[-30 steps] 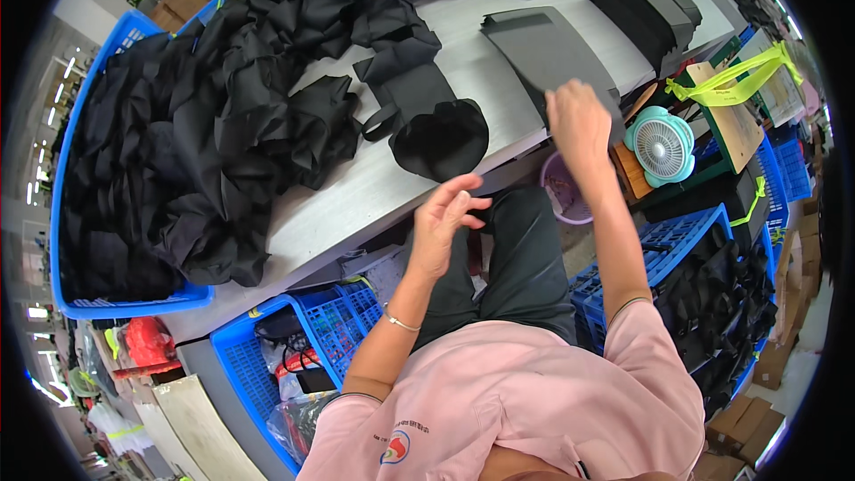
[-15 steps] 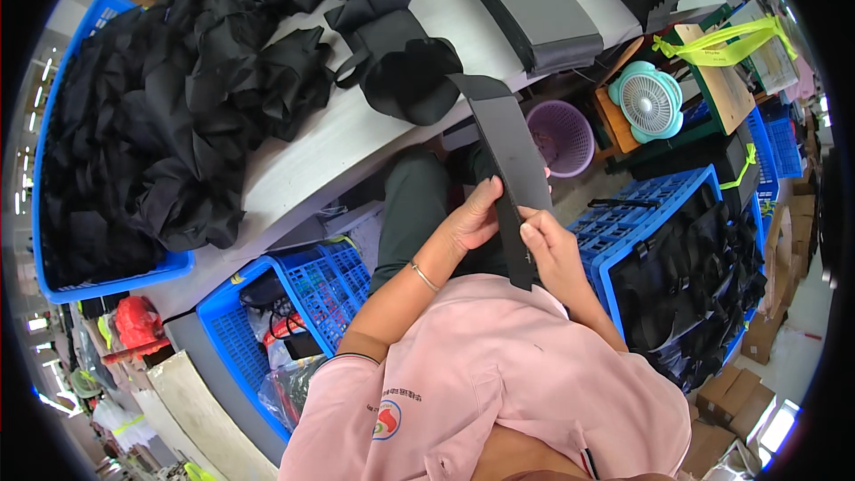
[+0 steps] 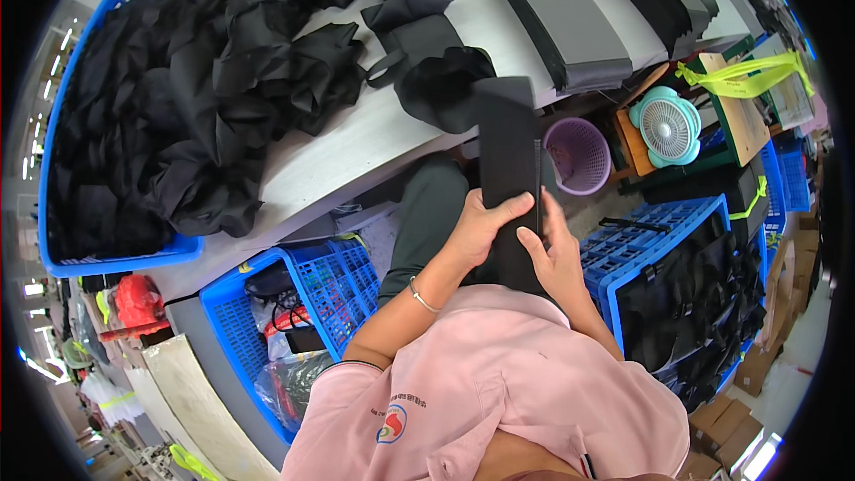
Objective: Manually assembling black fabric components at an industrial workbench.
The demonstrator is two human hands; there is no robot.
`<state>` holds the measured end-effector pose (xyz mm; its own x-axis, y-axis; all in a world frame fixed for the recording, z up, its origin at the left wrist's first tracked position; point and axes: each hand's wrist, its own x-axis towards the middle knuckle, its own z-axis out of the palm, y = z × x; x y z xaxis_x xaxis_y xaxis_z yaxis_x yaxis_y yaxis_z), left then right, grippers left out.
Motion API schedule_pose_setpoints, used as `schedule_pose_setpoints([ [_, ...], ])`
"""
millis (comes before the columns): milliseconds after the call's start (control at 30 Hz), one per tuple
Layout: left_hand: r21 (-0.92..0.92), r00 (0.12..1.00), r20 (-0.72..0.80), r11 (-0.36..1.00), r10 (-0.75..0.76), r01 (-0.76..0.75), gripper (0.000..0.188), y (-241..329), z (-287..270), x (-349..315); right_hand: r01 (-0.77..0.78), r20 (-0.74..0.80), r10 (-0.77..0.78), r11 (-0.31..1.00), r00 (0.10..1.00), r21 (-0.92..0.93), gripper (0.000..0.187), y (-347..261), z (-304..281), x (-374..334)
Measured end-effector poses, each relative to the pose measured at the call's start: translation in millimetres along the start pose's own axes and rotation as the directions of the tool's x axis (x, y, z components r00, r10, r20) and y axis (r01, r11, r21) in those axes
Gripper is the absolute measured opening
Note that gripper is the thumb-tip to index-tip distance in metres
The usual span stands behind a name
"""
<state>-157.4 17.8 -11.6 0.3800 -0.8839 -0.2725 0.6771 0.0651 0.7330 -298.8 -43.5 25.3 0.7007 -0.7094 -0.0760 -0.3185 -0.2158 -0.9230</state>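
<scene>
A long flat black panel [image 3: 506, 147], seemingly fabric-covered, stands tilted over my lap, its far end beside the table edge. My left hand [image 3: 481, 230] is closed on its left side, the thumb lying across the black face. From the right, my right hand [image 3: 559, 258] grips the other edge, thumb on the front and fingers behind. Just beyond the panel's top, a dark fabric piece with a strap loop [image 3: 436, 80] hangs partly over the table edge. Whether it joins the panel I cannot tell.
Crumpled black fabric pieces [image 3: 214, 98] fill a blue crate [image 3: 125, 267] and spread over the white table [image 3: 334, 156]. Stacked grey-topped panels [image 3: 574, 27] lie farther right. Blue baskets [image 3: 334, 285] flank my lap. A purple bin [image 3: 583, 156] and turquoise fan [image 3: 668, 125] stand right.
The panel has turned from a slanted, edge-on pose to show its broad black face. Both hands have shifted slightly, still holding it. The whole view has moved a little.
</scene>
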Motion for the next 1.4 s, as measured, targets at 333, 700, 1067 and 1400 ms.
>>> schedule_pose_setpoints([
  [333, 0.917, 0.576, -0.134, 0.321, 0.807, -0.236, 0.039, 49, -55, 55, 0.190, 0.129, -0.177, 0.977, 0.976, -0.093, 0.049, 15, 4, 58],
  [700, 0.762, 0.647, 0.436, 0.125, 0.626, -0.635, 0.046, 73, -30, 68, 0.270, 0.098, -0.255, 0.945, 0.962, -0.184, 0.044, 0, 35, 139],
  [1067, 0.883, 0.648, 0.194, 0.157, 0.737, -0.443, 0.084, 49, -31, -29, -0.322, 0.196, 0.261, 0.642, 0.945, 0.696, 0.044, -2, 44, 157],
  [1400, 0.907, 0.517, 0.014, 0.207, 0.856, -0.367, 0.075, 47, 3, -12, -0.317, 0.276, 0.166, 0.327, 0.947, 0.890, 0.042, -11, 45, 136],
])
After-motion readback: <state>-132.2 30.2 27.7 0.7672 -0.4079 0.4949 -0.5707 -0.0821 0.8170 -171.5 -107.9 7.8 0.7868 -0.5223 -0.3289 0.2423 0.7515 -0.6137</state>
